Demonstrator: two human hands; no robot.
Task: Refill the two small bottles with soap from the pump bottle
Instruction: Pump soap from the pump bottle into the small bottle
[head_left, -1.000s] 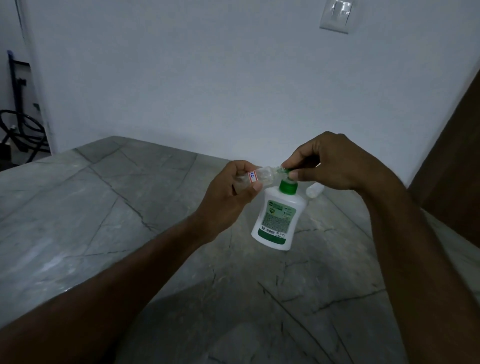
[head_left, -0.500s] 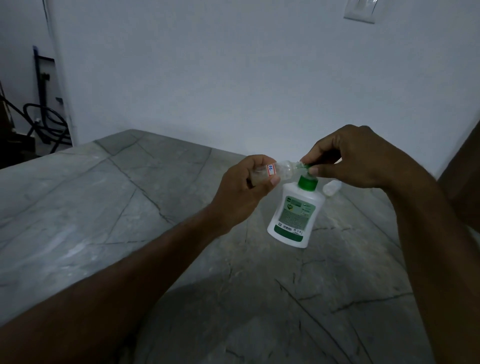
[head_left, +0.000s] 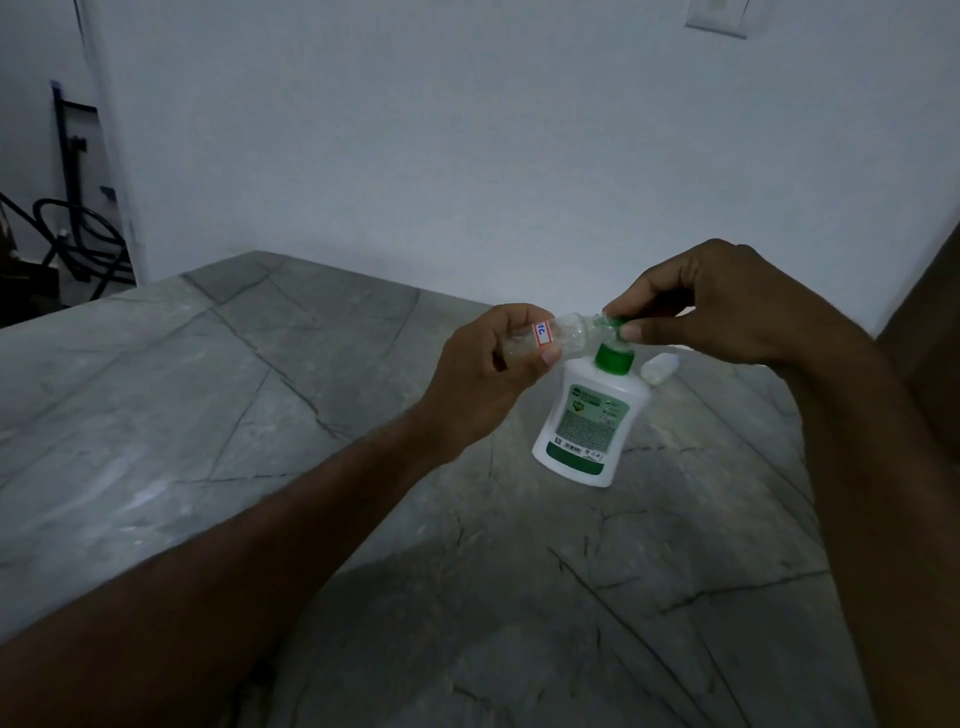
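A white pump bottle (head_left: 589, 421) with a green collar and green label stands on the grey stone table (head_left: 260, 415). My left hand (head_left: 488, 379) holds a small clear bottle (head_left: 563, 332) with a red-edged sticker, lying sideways, its mouth against the green pump spout. My right hand (head_left: 711, 306) pinches the pump head from above and hides most of it. A second small pale bottle (head_left: 658, 368) lies on the table just behind the pump bottle, to its right.
A white wall rises right behind the table, with a switch plate (head_left: 719, 18) high up. Dark metal frames and hoses (head_left: 72, 239) stand off the table's far left. A dark brown panel (head_left: 930, 291) borders the right side.
The camera has turned a little, so hands and bottles sit further right in view. Both hands keep the same hold; the small bottle stays at the spout.
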